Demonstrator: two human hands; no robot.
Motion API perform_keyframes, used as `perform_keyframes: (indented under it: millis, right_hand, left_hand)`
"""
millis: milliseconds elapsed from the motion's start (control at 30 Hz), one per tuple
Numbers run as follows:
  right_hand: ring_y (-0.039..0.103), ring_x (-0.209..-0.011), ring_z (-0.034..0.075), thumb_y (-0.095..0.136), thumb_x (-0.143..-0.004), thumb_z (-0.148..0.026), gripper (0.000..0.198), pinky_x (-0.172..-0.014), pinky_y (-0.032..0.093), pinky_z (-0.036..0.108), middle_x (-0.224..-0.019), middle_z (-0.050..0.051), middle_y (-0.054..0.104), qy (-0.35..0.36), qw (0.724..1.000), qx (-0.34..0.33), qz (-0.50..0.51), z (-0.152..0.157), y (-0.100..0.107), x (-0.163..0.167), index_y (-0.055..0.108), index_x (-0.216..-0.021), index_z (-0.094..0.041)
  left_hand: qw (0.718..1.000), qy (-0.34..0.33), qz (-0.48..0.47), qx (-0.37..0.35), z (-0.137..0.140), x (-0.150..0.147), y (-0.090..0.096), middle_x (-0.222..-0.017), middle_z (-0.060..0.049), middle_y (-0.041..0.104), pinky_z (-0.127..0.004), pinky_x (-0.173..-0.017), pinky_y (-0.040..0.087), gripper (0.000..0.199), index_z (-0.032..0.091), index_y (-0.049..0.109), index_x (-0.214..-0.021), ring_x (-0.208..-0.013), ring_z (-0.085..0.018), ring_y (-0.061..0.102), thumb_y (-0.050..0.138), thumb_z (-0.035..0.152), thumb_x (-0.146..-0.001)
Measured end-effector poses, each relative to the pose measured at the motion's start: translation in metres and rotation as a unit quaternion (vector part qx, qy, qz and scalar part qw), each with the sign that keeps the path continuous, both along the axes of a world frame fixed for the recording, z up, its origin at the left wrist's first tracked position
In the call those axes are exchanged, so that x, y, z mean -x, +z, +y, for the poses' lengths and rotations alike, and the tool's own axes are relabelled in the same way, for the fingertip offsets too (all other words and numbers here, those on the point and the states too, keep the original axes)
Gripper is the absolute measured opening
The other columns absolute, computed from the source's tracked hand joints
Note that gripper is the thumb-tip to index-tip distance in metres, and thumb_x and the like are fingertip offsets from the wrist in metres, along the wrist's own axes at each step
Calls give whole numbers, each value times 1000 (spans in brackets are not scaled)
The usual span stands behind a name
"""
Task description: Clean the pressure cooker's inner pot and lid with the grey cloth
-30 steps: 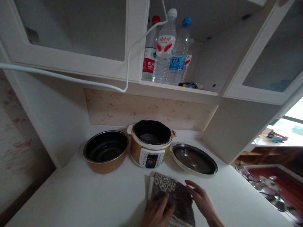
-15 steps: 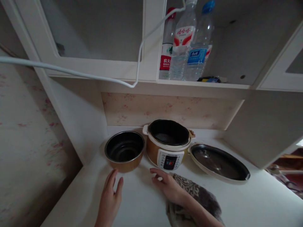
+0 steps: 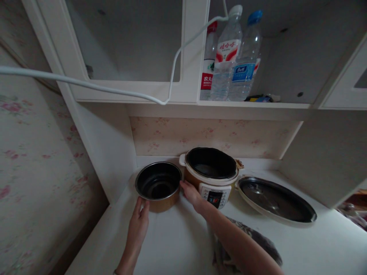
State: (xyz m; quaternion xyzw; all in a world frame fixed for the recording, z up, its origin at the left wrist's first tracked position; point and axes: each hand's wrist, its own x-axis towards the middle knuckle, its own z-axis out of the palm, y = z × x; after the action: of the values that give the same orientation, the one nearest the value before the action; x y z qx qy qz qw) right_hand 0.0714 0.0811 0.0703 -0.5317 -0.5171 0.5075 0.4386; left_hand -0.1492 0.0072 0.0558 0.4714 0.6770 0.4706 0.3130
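Note:
The inner pot (image 3: 162, 205), black inside and gold outside with a shiny rim, stands upright on the white counter. My left hand (image 3: 138, 221) has its fingers against the front left of the pot's wall. From the other side my right hand (image 3: 193, 195) reaches between pot and cooker, its fingertips at the pot's right wall, so the two hands hold it between them. Right beside the pot is a gold and white electric pressure cooker (image 3: 212, 179), uncovered and dark inside, its control panel partly behind my right hand.
The cooker's lid (image 3: 279, 202) lies underside up on the right. A patterned grey-brown cloth (image 3: 258, 238) is partly under my right forearm. Plastic bottles (image 3: 226, 72) stand on the shelf above. A white cable (image 3: 114, 91) hangs across in front of the cupboard.
Both hands have moved forward to the inner pot, my right hand also leftward from above the cloth. Before, they were apart from it at the sides. The whole view has shifted slightly.

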Motion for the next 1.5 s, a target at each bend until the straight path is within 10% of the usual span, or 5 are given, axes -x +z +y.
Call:
perform_keyframes:
  millis: [267, 600, 900, 1233, 1500]
  right_hand:
    - [64, -97, 22, 54, -82, -31, 30, -89, 46, 35, -100, 8, 74, -14, 997, 4, -72, 4, 12, 15, 69, -101, -15]
    - [65, -91, 22, 54, -80, -24, 22, -83, 45, 29, -89, 3, 73, -27, 990, -70, -119, -44, 31, 13, 70, -93, -20]
    - [63, -96, 18, 53, -88, -28, 34, -83, 48, 24, -102, -1, 70, 24, 976, -214, 15, -84, 106, 4, 65, -120, -22]
    - [60, -86, 15, 54, -89, -40, 34, -83, 44, 25, -90, -3, 69, -124, 956, -263, -43, -77, 163, -70, 68, -110, -18]
    - [63, -84, 20, 47, -88, -50, 42, -80, 48, 30, -86, 1, 72, -243, 922, -230, -194, -54, 170, -144, 70, -110, -22]
  left_hand:
    - [994, -24, -3, -104, 20, -5, 13, -142, -15, 55, -45, -115, 34, 61, 16, 51, -136, -138, -30, 45, 55, 53, -88]
    - [996, 40, -30, -71, -23, -6, 13, -145, -1, 56, -45, -116, 33, 54, 30, 53, -138, -141, -28, 42, 55, 50, -88]
    - [975, 134, -66, -164, -59, -23, 106, -131, 3, 66, -43, -113, 38, 65, 32, 55, -138, -128, -30, 55, 68, 53, -78]
    - [948, -111, -37, -296, -11, -80, 187, -132, -4, 64, -40, -110, 41, 50, 24, 55, -134, -126, -25, 57, 62, 39, -87]
    - [911, -239, -90, -324, 46, -144, 197, -117, -4, 71, -30, -97, 46, 34, 19, 65, -117, -108, -20, 64, 62, 32, -85]
